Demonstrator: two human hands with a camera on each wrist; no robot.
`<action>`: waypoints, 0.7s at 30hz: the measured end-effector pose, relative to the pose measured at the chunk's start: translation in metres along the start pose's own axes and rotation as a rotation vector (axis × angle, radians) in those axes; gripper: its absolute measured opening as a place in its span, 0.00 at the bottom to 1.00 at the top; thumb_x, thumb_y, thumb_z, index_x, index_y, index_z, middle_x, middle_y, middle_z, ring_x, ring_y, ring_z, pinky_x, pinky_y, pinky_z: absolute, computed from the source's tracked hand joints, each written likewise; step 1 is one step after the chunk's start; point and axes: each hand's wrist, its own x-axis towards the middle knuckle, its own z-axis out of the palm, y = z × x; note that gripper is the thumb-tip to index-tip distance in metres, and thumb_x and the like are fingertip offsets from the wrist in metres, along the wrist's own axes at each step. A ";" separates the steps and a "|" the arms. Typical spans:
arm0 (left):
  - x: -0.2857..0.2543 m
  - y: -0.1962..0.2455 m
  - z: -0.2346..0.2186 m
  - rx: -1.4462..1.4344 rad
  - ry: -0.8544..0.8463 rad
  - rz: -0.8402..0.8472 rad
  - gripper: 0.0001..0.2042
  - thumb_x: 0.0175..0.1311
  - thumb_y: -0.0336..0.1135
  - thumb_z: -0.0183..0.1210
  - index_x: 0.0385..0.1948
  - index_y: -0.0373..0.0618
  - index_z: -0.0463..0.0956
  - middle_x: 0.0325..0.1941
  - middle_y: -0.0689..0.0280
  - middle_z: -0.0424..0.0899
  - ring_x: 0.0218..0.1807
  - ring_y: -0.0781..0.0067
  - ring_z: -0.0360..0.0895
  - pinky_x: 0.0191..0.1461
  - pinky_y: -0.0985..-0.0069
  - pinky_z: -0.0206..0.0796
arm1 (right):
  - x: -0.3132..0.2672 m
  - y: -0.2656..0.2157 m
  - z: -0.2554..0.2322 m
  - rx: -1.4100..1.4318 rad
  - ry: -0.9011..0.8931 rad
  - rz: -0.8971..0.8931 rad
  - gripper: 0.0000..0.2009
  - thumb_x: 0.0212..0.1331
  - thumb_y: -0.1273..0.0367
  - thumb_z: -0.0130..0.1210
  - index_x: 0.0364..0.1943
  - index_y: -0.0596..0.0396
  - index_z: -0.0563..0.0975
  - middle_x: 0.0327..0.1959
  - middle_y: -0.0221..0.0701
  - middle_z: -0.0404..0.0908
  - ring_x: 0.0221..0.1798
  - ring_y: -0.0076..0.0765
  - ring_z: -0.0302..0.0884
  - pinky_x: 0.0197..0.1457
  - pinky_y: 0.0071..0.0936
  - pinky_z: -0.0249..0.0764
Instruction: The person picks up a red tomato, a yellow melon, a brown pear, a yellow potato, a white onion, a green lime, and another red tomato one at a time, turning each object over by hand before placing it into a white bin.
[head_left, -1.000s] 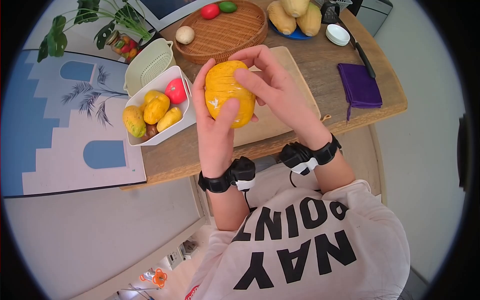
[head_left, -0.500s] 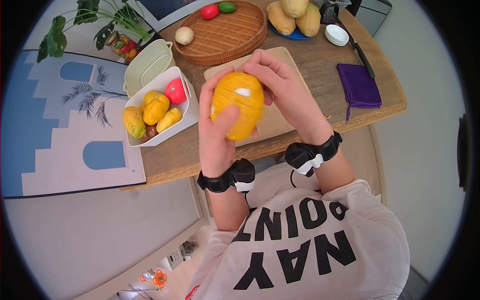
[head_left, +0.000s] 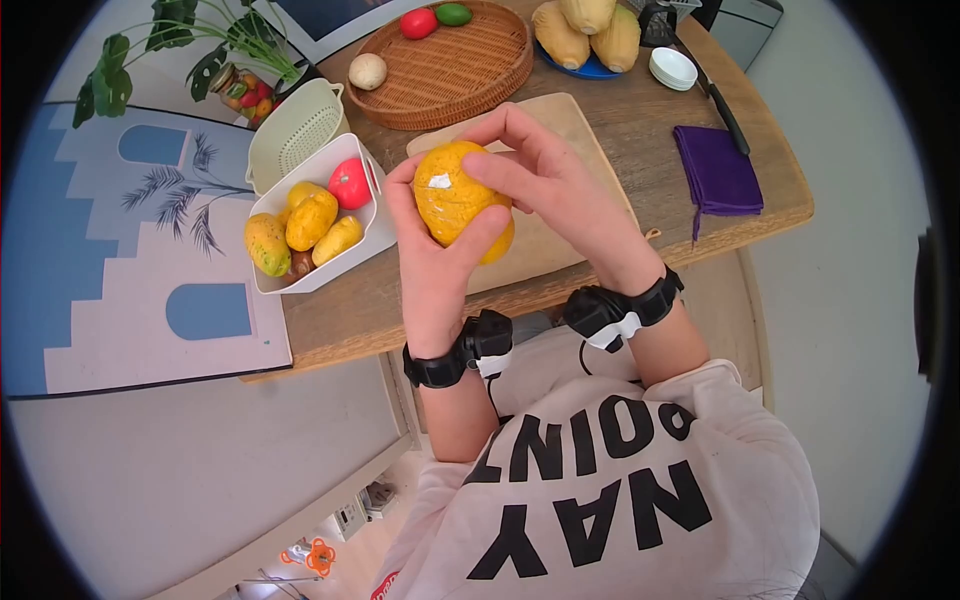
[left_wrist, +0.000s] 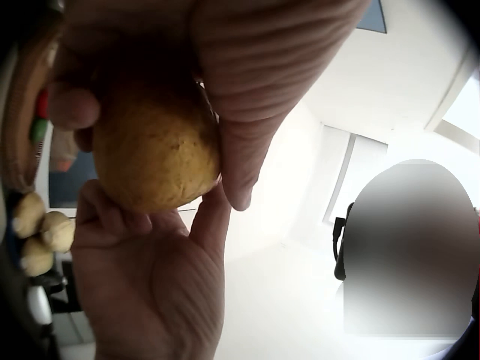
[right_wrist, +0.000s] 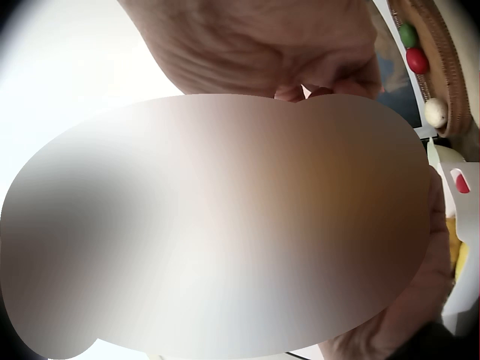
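Over the cutting board point(head_left: 560, 225), both hands hold a large, rounded yellow fruit point(head_left: 450, 205) with a glossy, creased surface and a small white patch near its top. My left hand point(head_left: 438, 268) cups it from the left, thumb across the near side. With thumb and curled fingers, my right hand point(head_left: 565, 195) grips its upper right. In the left wrist view the underside of the yellow fruit point(left_wrist: 157, 150) shows mottled and smooth between the hands. A blur hides most of the fruit in the right wrist view.
A white bin point(head_left: 345, 262) of yellow fruits and a red one stands left, by a pale green colander point(head_left: 300, 135). Behind are a wicker tray point(head_left: 450, 75) and a blue plate point(head_left: 590, 70) of pale yellow fruits. Right lie a knife point(head_left: 730, 120), white dishes point(head_left: 673, 68) and a purple cloth point(head_left: 718, 172).
The yellow fruit has been turned in the hands, its white patch shifting to the upper left. The right thumb lifted off it and is back on its top. The surroundings stay put.
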 end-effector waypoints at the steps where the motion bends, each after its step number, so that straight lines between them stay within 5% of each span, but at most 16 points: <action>1: 0.000 -0.001 0.000 -0.053 -0.024 0.000 0.30 0.62 0.39 0.62 0.63 0.45 0.57 0.56 0.62 0.71 0.58 0.68 0.71 0.57 0.72 0.68 | -0.001 -0.005 -0.004 -0.011 -0.007 0.048 0.12 0.69 0.62 0.52 0.48 0.53 0.74 0.37 0.20 0.77 0.30 0.11 0.66 0.33 0.13 0.64; 6: 0.004 -0.014 -0.013 -0.370 -0.261 -0.007 0.33 0.64 0.53 0.57 0.64 0.43 0.59 0.53 0.60 0.74 0.49 0.65 0.77 0.37 0.74 0.74 | -0.001 -0.008 -0.001 -0.021 0.031 0.017 0.10 0.72 0.63 0.47 0.47 0.52 0.74 0.33 0.19 0.76 0.28 0.11 0.64 0.31 0.13 0.62; 9: 0.003 -0.008 -0.004 -0.407 -0.181 -0.078 0.31 0.67 0.58 0.50 0.61 0.41 0.62 0.50 0.60 0.76 0.45 0.68 0.78 0.27 0.77 0.70 | -0.002 -0.009 0.003 0.001 0.012 0.012 0.11 0.71 0.64 0.48 0.49 0.53 0.73 0.35 0.22 0.78 0.27 0.14 0.67 0.31 0.14 0.67; 17: 0.006 -0.004 0.002 -0.415 0.104 -0.098 0.25 0.72 0.58 0.43 0.59 0.49 0.65 0.52 0.66 0.77 0.44 0.76 0.76 0.31 0.80 0.65 | -0.007 -0.003 0.011 -0.409 -0.022 -0.162 0.22 0.69 0.66 0.53 0.65 0.53 0.68 0.39 0.23 0.75 0.29 0.12 0.66 0.32 0.14 0.67; 21: 0.006 -0.005 0.010 -0.262 0.251 -0.022 0.25 0.73 0.58 0.43 0.59 0.50 0.65 0.53 0.67 0.76 0.44 0.77 0.75 0.33 0.78 0.63 | -0.006 -0.007 0.011 -0.271 -0.038 -0.066 0.21 0.66 0.64 0.56 0.61 0.55 0.69 0.44 0.26 0.76 0.30 0.14 0.69 0.32 0.16 0.71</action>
